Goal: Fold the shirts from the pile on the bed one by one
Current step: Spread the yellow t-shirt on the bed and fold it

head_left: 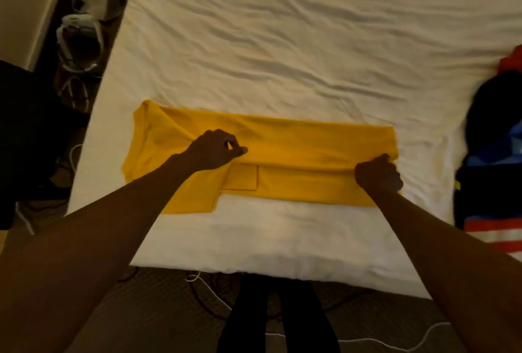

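A yellow shirt [296,152] lies across the near part of the white bed [282,41], folded lengthwise into a long band running left to right. My left hand [216,150] pinches a fold of the yellow cloth near the band's left-middle. My right hand [377,173] grips the near right corner of the shirt in a fist. A pile of shirts [491,155], dark blue, bright blue, red and striped, sits at the bed's right edge.
Left of the bed the floor holds shoes [79,41], white cables [76,92] and a dark bag [31,132]. More cables lie on the carpet at the bed's foot, beside my dark-clad legs [276,318].
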The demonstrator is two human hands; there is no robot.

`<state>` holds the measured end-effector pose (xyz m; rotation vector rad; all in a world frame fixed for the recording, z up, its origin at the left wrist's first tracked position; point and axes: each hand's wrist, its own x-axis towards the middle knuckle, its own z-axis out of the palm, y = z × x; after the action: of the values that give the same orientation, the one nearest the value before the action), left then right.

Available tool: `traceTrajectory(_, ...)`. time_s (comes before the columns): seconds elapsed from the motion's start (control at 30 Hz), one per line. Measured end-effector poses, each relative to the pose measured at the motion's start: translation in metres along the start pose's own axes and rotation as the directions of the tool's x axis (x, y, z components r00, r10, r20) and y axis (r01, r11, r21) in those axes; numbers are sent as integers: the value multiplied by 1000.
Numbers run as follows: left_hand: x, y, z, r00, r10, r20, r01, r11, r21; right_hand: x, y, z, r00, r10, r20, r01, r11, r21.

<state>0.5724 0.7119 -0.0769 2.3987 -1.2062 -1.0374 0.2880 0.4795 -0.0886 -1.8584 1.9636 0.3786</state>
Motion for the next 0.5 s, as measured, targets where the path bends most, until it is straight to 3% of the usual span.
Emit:
traceTrajectory(0.07, 21, 28, 9, 999, 30, -35, -32, 998, -62, 12, 3, -5, 994, 89, -71, -82, 992, 95)
traceTrajectory(0.2, 67, 83, 36, 996, 78, -54, -81, 995, -59, 45, 17, -15, 963, 114, -246, -57, 972, 227)
traceTrajectory(0.27, 87, 106, 51, 995, 88, -39, -87, 996, 7, 68, 27, -19, 977, 28, -212, 24, 971, 239)
traceTrajectory(0.4, 110, 130, 76, 1000, 26, -15, -24, 989, 146, 94, 44, -26, 992, -116, 49, 102, 967, 232)
traceTrajectory(0.5, 113, 129, 88, 1000, -14, -8, 16, 969, 245, 98, 59, -25, 987, -151, 54, 129, 948, 290)
